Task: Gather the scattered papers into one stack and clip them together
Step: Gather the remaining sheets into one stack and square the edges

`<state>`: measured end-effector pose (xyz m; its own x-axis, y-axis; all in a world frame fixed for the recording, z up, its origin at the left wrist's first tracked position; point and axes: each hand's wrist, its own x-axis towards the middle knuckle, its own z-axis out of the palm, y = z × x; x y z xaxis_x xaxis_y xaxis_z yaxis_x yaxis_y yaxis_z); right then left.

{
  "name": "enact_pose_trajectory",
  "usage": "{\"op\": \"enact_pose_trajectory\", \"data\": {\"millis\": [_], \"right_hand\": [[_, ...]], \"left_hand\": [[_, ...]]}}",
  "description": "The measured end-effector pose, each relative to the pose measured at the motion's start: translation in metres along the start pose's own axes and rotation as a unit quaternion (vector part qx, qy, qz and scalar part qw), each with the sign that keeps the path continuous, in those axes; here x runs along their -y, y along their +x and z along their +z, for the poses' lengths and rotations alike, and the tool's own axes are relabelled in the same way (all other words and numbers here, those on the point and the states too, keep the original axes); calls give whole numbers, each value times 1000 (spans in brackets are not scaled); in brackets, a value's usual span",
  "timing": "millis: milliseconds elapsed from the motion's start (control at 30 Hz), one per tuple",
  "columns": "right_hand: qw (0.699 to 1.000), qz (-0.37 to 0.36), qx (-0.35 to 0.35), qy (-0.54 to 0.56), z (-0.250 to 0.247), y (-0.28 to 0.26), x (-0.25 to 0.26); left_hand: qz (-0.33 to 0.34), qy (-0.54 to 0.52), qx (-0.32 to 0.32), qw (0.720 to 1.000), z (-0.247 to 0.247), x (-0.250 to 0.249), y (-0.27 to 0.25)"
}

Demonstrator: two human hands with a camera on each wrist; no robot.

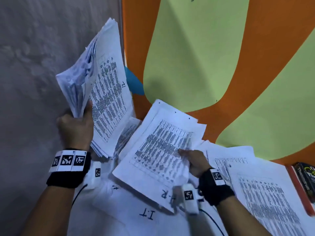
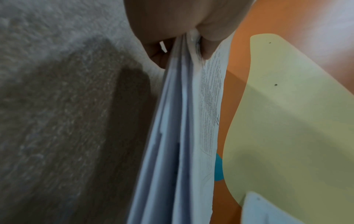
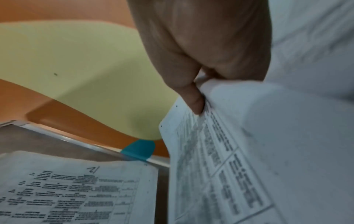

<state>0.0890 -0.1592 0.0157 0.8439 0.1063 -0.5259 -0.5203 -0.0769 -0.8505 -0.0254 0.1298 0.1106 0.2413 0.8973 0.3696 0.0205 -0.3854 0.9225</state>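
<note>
Thick sheaf of white printed papers [image 1: 104,86]: held upright and fanned above the tabletop's left edge, left hand [image 1: 76,128] clamped round its lower edge.
Second bundle of white printed table sheets [image 1: 158,150]: lifted at a slant, right hand [image 1: 194,161] pinching its right edge.
Loose white sheets [image 1: 265,189]: spread over the orange-and-green tabletop [image 1: 196,57], near a book with a dark cover [image 1: 305,181].
Step, as judged: gathering. Next: merge both bundles, collect the rest, square the edges. No clip visible.
</note>
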Motion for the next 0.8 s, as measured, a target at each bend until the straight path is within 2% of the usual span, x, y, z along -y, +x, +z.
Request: {"op": "enact_pose_trajectory", "data": {"millis": [133,267,367,467,600,667,733,800], "right_hand": [[998,43,2,39,57,10,-11],[999,42,0,-4,92,7,-5],[997,80,14,-3,110,10,-5],[997,52,32,-56,123,25,-13],[988,-3,-61,-139,112,24,-7],[989,-46,-42,-133,95,20,0],[984,-96,-15,-146,62,5,12],[981,-138,-20,-137,20,-11,22]], "left_hand": [[13,-3,6,1000,-3,1,2],[6,-33,11,999,-7,5,1],[15,-45,11,999,-7,12,1],[18,-29,1,999,-4,19,3],[16,-60,1,998,0,18,-1],[8,-82,20,996,3,14,-4],[2,-102,35,994,8,17,-8],[-21,-98,32,994,14,24,-9]]}}
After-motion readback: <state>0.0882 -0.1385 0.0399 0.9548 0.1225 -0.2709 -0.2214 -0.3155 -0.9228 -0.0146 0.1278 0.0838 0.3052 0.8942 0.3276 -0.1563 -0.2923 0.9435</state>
